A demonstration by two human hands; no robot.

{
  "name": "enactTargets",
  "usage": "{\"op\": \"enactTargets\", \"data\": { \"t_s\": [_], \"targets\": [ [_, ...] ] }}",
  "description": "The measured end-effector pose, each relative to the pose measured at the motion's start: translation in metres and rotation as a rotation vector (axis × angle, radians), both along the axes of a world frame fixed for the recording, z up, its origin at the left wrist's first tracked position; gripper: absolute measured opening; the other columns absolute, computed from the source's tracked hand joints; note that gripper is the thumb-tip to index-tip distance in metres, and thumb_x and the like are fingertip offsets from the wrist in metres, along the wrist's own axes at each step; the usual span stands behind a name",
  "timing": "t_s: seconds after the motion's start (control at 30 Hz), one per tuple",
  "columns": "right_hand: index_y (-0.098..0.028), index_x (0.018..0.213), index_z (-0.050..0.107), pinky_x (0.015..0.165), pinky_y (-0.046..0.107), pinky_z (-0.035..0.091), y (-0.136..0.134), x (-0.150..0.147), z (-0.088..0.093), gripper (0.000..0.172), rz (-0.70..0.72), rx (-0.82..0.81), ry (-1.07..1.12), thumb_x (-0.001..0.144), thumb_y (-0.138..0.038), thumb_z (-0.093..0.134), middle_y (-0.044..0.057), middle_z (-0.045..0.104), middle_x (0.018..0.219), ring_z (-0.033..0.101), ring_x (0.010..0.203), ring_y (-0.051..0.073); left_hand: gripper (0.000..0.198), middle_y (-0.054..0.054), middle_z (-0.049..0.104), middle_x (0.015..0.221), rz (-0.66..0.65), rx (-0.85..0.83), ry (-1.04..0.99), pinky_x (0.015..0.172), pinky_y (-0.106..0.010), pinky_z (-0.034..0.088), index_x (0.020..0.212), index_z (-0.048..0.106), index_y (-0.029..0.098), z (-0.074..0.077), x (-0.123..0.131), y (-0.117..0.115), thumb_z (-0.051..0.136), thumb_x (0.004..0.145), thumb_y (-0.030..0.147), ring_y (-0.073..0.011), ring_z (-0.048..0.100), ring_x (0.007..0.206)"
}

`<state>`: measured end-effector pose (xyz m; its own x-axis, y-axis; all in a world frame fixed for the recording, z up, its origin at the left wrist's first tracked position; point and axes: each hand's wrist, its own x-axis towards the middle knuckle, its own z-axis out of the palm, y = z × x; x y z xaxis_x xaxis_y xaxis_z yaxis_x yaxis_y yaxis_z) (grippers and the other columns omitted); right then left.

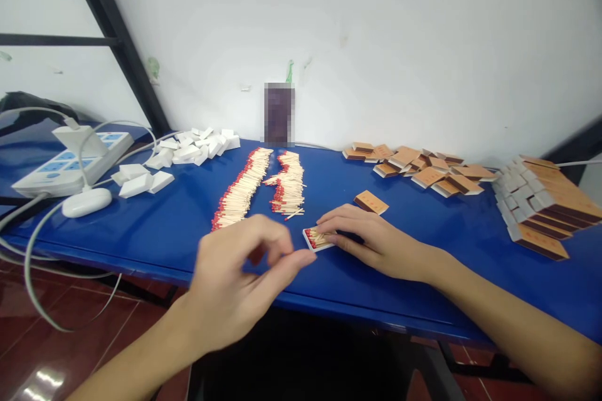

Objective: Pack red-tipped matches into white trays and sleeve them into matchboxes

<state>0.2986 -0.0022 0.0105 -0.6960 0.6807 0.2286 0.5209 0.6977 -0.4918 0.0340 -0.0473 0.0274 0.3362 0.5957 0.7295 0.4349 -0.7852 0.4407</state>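
Observation:
My right hand (371, 238) rests on the blue table with its fingers round a white matchbox tray (321, 247). Red-headed matches (316, 237) lie in the tray's left end; the fingers cover its right end. My left hand (249, 282) hovers over the table's front edge, just left of the tray. Its fingers are loosely curled and its thumb stretches toward the tray; I see nothing held in it. Behind it, matches lie in a long row (244, 188) and a shorter row (288, 185), heads to the left. One orange-brown matchbox sleeve (371, 202) lies beyond my right hand.
White trays (197, 145) are heaped at the back left, with several nearer (136, 183). A power strip (70, 163), a white adapter (87, 202) and cables sit far left. Orange-brown sleeves (427, 169) lie scattered at the back right, beside a stack of matchboxes (540, 194).

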Motion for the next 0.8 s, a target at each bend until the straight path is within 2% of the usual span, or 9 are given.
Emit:
{"op": "enactTargets", "data": {
  "t_s": [0.07,0.13,0.23,0.4,0.53,0.67,0.8],
  "targets": [
    [-0.022,0.112,0.065,0.093,0.036,0.049,0.003,-0.003,0.001,0.023,-0.012,-0.039,0.009,0.102,-0.032,0.046,0.008,0.067,0.115,0.060,0.108,0.020,0.007,0.001,0.066,0.090,-0.048,-0.099,0.223,0.078,-0.028,0.052,0.095,0.061,0.021,0.000,0.010,0.014,0.067,0.093,0.025,-0.0146,0.062,0.084],
    [-0.021,0.105,0.066,0.087,0.033,0.050,0.005,-0.006,0.004,0.021,-0.039,-0.076,0.019,0.101,-0.034,0.050,0.006,0.069,0.108,0.061,0.100,0.018,0.030,-0.005,0.064,0.113,-0.053,-0.160,0.421,0.092,-0.038,0.050,0.118,0.058,0.021,-0.002,0.019,0.024,0.069,0.091,0.029,-0.0230,0.059,0.107],
    [-0.020,0.096,0.066,0.080,0.031,0.049,0.005,-0.010,0.007,0.018,-0.086,-0.105,0.013,0.098,-0.034,0.055,0.005,0.070,0.098,0.062,0.091,0.017,0.042,-0.007,0.062,0.122,-0.067,-0.224,0.538,0.096,-0.044,0.048,0.130,0.050,0.022,-0.010,0.026,0.032,0.066,0.092,0.032,-0.0276,0.054,0.117],
    [-0.018,0.088,0.066,0.074,0.031,0.046,0.003,-0.015,0.008,0.015,-0.125,-0.004,-0.072,0.096,-0.025,0.056,0.005,0.070,0.090,0.062,0.083,0.018,0.037,-0.007,0.063,0.126,-0.086,-0.284,0.524,0.099,-0.046,0.045,0.130,0.049,0.024,-0.022,0.025,0.037,0.061,0.096,0.028,-0.0276,0.056,0.120],
    [-0.017,0.083,0.065,0.070,0.030,0.044,0.001,-0.019,0.007,0.015,-0.123,0.062,-0.122,0.094,-0.019,0.056,0.005,0.068,0.085,0.061,0.079,0.018,0.040,-0.005,0.062,0.128,-0.101,-0.341,0.489,0.099,-0.044,0.045,0.131,0.048,0.026,-0.024,0.019,0.039,0.063,0.094,0.029,-0.0269,0.053,0.122],
    [-0.018,0.084,0.065,0.069,0.028,0.044,-0.001,-0.019,0.008,0.013,-0.125,0.051,-0.096,0.094,-0.022,0.057,0.003,0.068,0.083,0.061,0.077,0.016,0.031,-0.001,0.065,0.118,-0.160,-0.360,0.460,0.097,-0.039,0.044,0.123,0.054,0.027,-0.024,0.014,0.042,0.063,0.094,0.027,-0.0228,0.056,0.113],
    [-0.020,0.087,0.064,0.069,0.026,0.045,-0.002,-0.016,0.010,0.013,-0.090,-0.034,-0.038,0.095,-0.027,0.057,0.001,0.068,0.083,0.060,0.075,0.013,0.024,0.001,0.067,0.111,-0.213,-0.361,0.439,0.098,-0.038,0.040,0.120,0.057,0.027,-0.026,0.010,0.042,0.062,0.096,0.027,-0.0202,0.056,0.109]
  ]
}}
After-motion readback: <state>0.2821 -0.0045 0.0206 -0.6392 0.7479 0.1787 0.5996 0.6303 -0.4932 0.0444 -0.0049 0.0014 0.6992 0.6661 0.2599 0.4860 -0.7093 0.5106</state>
